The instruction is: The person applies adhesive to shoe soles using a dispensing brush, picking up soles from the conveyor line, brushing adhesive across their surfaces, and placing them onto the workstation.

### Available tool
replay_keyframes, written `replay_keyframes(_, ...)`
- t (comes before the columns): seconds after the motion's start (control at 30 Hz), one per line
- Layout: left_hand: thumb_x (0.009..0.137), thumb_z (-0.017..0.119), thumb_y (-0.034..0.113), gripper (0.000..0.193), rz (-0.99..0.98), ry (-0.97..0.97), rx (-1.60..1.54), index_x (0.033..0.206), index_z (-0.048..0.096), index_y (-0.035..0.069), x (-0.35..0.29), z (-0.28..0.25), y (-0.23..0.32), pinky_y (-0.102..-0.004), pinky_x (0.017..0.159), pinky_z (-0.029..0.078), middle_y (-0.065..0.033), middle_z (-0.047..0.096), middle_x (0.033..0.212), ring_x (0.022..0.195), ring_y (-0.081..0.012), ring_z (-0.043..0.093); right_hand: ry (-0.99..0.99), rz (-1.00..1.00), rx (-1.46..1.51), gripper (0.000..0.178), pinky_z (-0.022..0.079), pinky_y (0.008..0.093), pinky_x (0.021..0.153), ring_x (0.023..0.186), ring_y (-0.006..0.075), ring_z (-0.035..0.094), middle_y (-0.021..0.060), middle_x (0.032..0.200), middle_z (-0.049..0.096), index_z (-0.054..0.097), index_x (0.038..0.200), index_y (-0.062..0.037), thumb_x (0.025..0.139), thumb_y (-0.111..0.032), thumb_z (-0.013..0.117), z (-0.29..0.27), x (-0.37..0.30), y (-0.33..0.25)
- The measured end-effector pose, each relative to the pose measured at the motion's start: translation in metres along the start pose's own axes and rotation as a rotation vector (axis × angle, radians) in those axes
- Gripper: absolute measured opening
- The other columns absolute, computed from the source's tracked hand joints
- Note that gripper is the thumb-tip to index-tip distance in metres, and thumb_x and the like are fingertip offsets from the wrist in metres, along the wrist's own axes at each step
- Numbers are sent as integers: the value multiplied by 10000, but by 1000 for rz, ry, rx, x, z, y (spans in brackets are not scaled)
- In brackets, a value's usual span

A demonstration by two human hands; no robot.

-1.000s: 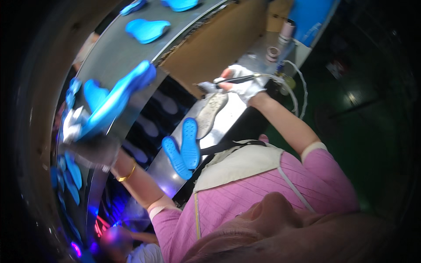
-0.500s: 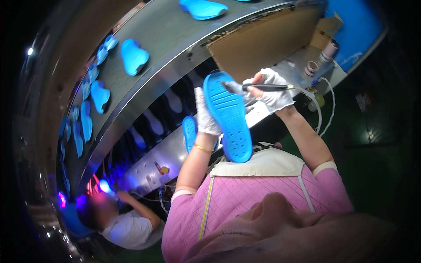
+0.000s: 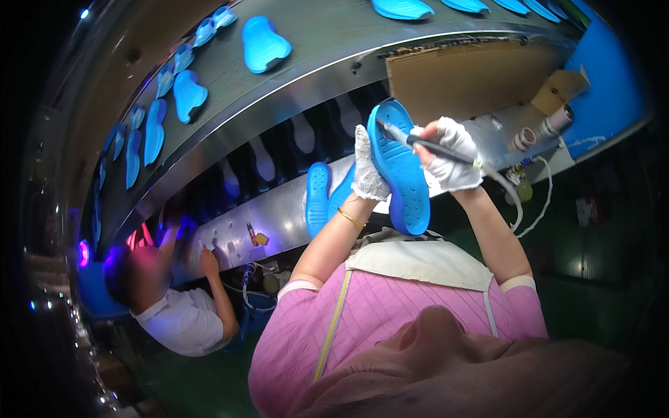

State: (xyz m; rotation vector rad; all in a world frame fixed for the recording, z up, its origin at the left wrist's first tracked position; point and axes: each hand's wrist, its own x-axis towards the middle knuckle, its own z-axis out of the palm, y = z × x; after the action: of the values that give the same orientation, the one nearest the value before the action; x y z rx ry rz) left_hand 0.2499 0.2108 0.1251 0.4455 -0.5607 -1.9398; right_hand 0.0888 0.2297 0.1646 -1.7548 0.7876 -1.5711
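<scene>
A blue shoe sole is held upright and slightly tilted in front of me, its patterned inner face toward my right. My left hand, in a white fingerless glove, supports it from the left edge, with part of the grip hidden behind the sole. My right hand, gloved likewise, is closed round a black-handled brush with a pale hose at its rear end. The dark brush tip touches the sole near its upper end. Two more blue soles rest on the metal bench just left of my left wrist.
Blue soles lie on a curved conveyor belt beyond the bench. A cardboard sheet stands behind my hands. Tape rolls sit on the right. A co-worker reaches to the bench at the left.
The held sole has turned more edge-on, and the brush tip has shifted toward its upper left edge. My view has swung, so bench and co-worker appear shifted.
</scene>
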Motion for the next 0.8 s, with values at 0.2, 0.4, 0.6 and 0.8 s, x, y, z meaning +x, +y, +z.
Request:
replay_keyframes(0.2, 802, 405, 785, 949, 24, -84, -101, 1394, 384, 44, -4, -7, 7, -468, 922, 515, -210, 527, 1285, 1123, -350, 570, -98, 211, 160, 174, 510, 233, 624, 668, 99, 611, 49, 795, 617, 579, 877, -44, 779, 49, 688, 13, -13, 0)
replay_keyframes(0.4, 839, 350, 764, 921, -16, -47, -78, 1386, 399, 26, -12, -13, 23, -482, 997, 451, -245, 509, 1304, 1160, -373, 545, -200, 234, 159, 202, 495, 238, 644, 679, 111, 605, 62, 805, 611, 577, 870, -44, 759, 82, 690, 18, -36, 2)
replay_keyframes(0.6, 877, 335, 691, 789, -124, -48, 207, 1414, 367, 112, -57, -19, 1, -422, 1002, 454, -131, 500, 1317, 1137, -278, 556, 10, 288, 120, 175, 515, 266, 686, 775, 146, 632, 100, 877, 634, 546, 907, -27, 807, 4, 687, -6, -53, 15)
replay_keyframes(0.8, 876, 359, 689, 790, -57, 58, 88, 1380, 403, 83, -46, -27, -10, -399, 955, 489, -124, 551, 1272, 1137, -257, 559, -151, 425, 365, 96, 527, 241, 667, 727, 133, 652, 108, 851, 658, 613, 911, -9, 835, -8, 671, 1, -50, 14)
